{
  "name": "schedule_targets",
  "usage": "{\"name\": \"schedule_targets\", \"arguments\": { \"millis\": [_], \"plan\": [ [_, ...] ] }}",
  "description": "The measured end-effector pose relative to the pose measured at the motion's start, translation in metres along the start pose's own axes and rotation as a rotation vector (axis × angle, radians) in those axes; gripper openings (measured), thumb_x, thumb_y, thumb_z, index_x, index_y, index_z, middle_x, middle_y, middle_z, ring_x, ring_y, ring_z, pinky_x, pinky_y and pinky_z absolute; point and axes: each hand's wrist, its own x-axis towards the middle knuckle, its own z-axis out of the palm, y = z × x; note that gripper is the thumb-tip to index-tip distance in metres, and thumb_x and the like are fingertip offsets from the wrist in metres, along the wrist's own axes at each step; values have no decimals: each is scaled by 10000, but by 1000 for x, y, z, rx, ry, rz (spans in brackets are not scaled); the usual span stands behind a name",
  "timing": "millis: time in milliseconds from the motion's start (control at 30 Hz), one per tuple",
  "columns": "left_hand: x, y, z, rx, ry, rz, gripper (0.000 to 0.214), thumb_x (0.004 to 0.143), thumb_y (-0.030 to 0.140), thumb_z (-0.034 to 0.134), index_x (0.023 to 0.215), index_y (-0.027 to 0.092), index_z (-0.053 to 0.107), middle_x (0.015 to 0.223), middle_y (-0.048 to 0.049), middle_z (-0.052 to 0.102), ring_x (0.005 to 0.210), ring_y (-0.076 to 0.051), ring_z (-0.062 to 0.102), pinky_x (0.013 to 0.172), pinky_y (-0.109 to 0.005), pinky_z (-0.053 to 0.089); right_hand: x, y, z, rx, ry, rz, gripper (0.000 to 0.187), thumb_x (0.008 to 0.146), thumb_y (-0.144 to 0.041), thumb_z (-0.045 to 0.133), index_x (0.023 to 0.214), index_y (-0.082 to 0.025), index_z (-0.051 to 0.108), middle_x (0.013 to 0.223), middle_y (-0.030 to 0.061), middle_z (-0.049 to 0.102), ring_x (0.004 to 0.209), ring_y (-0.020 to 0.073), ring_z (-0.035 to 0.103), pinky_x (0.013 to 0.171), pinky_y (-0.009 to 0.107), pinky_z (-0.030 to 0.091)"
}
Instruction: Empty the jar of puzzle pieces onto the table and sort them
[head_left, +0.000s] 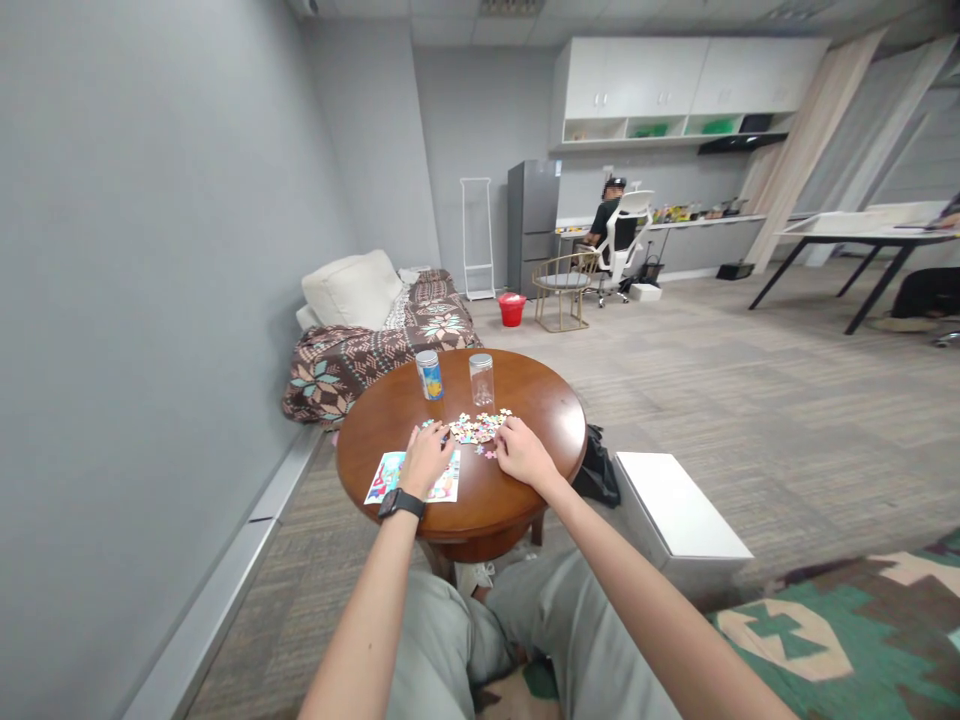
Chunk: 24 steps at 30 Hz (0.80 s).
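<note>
Round brown wooden counter (pixel 525 500): both hands flat, grips open, holding nothing. Left hand (pixel 425 460), right hand (pixel 523 452) flanked pile of small coloured jigsaw pieces (pixel 477 428); sorting step, picking needs pinch.

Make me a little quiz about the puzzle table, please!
1. True or false: the heap of small colourful jigsaw pieces lies on the round brown wooden table.
2. Which stands nearer the grey wall: A, the clear empty plastic jar, or B, the jar with the blue and yellow label?
3. What lies partly under the left hand?

Key:
1. True.
2. B.
3. The colourful printed picture card. The right hand rests beside the pieces.
</note>
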Motion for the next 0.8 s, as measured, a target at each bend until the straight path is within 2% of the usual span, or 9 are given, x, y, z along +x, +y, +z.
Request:
{"name": "schedule_targets", "arguments": {
  "millis": [100, 233, 400, 667, 800],
  "plan": [
    [0, 0, 0, 47, 45, 32, 345, 934, 273, 403, 1144, 181, 660, 1202, -126, 626, 1168, -259, 554, 1150, -492, 286, 0, 0, 0, -2, 1, -5, 164, 839, -69, 469, 767, -175, 571, 886, 81, 562, 852, 190, 512, 791, 296, 438],
    [-1, 0, -1, 76, 90, 50, 331, 936, 270, 397, 1053, 168, 689, 1054, -113, 608, 1049, -249, 573, 1117, -458, 338, 0, 0, 0, 10, 12, -11, 160, 835, -65, 473, 769, -174, 570, 888, 83, 564, 847, 190, 514, 784, 294, 438],
    [-2, 0, -1, 35, 107, 52, 289, 922, 274, 434, 1052, 176, 673, 1071, -107, 599, 1038, -252, 565, 1094, -460, 358, -1, 0, 1, 18, 31, -10, 169, 838, -76, 463, 745, -178, 559, 883, 87, 556, 833, 195, 514, 774, 305, 442],
    [-2, 1, -1, -83, 106, -28, 260, 899, 215, 440, 963, 193, 691, 1125, -80, 681, 1099, -228, 590, 1140, -461, 304, -1, 3, 4, 42, 49, -17, 164, 834, -79, 466, 730, -191, 527, 861, 71, 542, 823, 186, 514, 764, 292, 436],
    [-2, 2, -2, -79, 124, 9, 277, 897, 215, 439, 927, 185, 712, 1137, -89, 668, 1083, -228, 595, 1117, -440, 344, -1, 3, 5, 32, 38, -18, 159, 839, -84, 461, 744, -191, 530, 865, 75, 551, 835, 192, 517, 768, 297, 436]
  ]
}}
